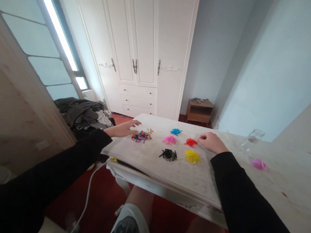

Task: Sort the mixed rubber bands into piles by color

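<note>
My left hand (123, 129) is at the left end of the table, fingers apart, beside a mixed-colour pile of small rubber bands (142, 135). Close to the red rubber bands (190, 142), my right hand (212, 141) is closed with its fingers curled together; whatever they may hold is too small to see. Between the hands lie separate heaps of blue rubber bands (175, 131), pink rubber bands (169, 140), black rubber bands (168, 154) and yellow rubber bands (192, 156).
The white table (140, 159) has its near edge just above my legs. A clear glass jar (253, 139) and a pinkish-purple object (258, 163) are on its right part. A white cable (89, 190) hangs at the left corner. Dark clothes (82, 115) are heaped beyond the left arm.
</note>
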Demonstrator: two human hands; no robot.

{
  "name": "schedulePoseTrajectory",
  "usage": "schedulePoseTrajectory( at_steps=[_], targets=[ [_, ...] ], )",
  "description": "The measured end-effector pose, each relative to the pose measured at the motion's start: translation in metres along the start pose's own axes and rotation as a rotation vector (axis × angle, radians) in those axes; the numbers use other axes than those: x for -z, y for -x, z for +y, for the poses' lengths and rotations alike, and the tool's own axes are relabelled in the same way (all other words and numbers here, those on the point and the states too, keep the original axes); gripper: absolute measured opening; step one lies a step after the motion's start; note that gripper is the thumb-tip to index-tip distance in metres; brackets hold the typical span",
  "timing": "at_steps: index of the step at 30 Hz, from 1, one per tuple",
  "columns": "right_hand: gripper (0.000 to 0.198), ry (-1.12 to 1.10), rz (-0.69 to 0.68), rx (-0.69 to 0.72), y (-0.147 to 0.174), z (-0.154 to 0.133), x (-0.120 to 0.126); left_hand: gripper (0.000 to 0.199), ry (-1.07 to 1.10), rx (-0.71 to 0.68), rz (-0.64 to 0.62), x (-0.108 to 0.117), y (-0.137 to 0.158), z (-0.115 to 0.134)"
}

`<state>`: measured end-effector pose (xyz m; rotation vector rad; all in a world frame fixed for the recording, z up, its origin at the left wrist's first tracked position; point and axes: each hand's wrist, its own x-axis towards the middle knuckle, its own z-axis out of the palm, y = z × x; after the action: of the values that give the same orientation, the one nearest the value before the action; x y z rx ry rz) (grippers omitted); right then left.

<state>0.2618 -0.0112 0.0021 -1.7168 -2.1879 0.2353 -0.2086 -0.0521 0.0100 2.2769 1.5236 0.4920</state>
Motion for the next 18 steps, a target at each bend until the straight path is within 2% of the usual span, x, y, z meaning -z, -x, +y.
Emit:
schedulePoseTrajectory(
  at_steps=[5,7,11,15,18],
  targets=[
    [0.024,0.02,0.002,0.009,-0.003,0.003,-0.002,0.099,-0.082,0.004,-0.151,-0.002,0.005,0.001],
    [0.024,0.026,-0.005,0.017,-0.003,0.005,-0.003,0.09,-0.069,-0.014,-0.132,-0.004,0.004,0.0],
    [0.022,0.038,-0.019,0.023,-0.005,0.007,-0.005,0.065,-0.011,-0.001,-0.01,0.002,0.0,-0.009],
    [0.023,0.033,-0.022,0.025,-0.006,0.009,-0.005,0.039,-0.043,0.039,-0.104,0.013,0.001,-0.017],
    [0.022,0.029,-0.028,0.021,-0.006,0.009,-0.006,0.036,-0.054,0.026,-0.143,0.012,0.003,-0.021]
  ],
)
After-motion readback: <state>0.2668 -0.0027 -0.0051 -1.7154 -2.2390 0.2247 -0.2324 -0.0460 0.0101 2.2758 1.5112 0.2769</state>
